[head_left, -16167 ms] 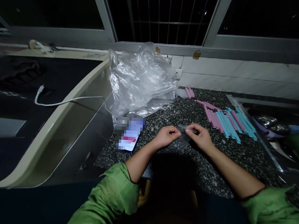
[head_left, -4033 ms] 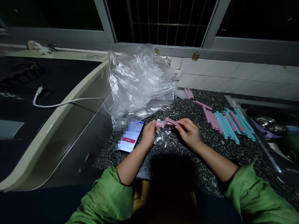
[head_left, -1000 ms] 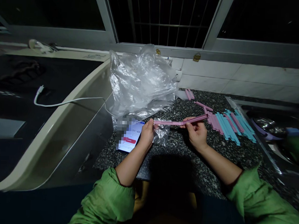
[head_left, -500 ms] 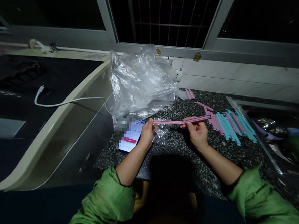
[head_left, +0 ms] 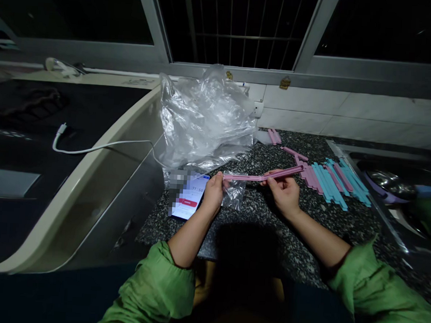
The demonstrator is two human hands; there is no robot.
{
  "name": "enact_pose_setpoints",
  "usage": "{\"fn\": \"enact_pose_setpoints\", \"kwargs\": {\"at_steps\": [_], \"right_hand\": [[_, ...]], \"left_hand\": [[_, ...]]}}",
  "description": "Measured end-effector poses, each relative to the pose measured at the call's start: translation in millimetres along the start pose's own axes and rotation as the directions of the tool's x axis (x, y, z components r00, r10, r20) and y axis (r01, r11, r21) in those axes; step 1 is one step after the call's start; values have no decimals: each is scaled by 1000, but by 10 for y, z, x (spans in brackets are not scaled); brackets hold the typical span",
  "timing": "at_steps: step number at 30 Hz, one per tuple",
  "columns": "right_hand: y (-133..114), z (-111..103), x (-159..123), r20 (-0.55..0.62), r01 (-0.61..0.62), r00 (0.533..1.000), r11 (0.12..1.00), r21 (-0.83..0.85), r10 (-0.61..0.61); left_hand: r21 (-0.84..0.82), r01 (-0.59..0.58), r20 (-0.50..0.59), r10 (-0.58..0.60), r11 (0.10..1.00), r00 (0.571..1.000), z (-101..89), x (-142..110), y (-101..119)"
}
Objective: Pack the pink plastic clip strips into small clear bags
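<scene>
A long pink bag clip (head_left: 241, 177), spread at its hinge into two slim arms, is stretched between my hands above the counter. My left hand (head_left: 213, 193) pinches the far left end of one arm. My right hand (head_left: 285, 192) grips the other arm close to the hinge, and that arm slants up to the right. Below the left arm shows a small clear plastic bag (head_left: 233, 195); whether it touches the clip I cannot tell. Just right of my right hand lie several pink clips (head_left: 312, 179) and blue clips (head_left: 325, 184) side by side on the counter.
A lit phone (head_left: 189, 199) lies beside my left hand. Behind it is a big crumpled clear bag (head_left: 211, 117). More pink clips (head_left: 274, 136) lie near the tiled wall. A sink (head_left: 376, 161) with a metal bowl borders the right; a white cable (head_left: 103, 145) crosses the appliance at left.
Both hands keep nearly the same place and hold on the pink clip. The view has shifted very slightly.
</scene>
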State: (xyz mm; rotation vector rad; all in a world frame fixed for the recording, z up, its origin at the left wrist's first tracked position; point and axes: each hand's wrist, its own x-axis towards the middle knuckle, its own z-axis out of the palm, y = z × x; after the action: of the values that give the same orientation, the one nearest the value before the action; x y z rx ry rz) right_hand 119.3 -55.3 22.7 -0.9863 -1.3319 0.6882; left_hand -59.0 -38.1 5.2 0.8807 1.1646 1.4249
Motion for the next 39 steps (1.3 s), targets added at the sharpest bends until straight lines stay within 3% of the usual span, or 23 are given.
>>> {"fn": "enact_pose_setpoints", "kwargs": {"at_steps": [11,26,33,39], "right_hand": [[87,-18,11,85,45,996,990,-134,-33],[133,-9,43,152,114,985,965,-236,-79],[167,-27,70,145,152,983,947,-283,-114],[173,-55,77,151,198,976,917,-346,-154]], "left_hand": [[122,-52,27,49,991,998,-21,7,-40],[36,20,19,-21,999,1000,-11,-7,8],[-105,60,205,-38,993,978,7,-46,57],[-61,86,177,-73,994,981,22,-30,63]]}}
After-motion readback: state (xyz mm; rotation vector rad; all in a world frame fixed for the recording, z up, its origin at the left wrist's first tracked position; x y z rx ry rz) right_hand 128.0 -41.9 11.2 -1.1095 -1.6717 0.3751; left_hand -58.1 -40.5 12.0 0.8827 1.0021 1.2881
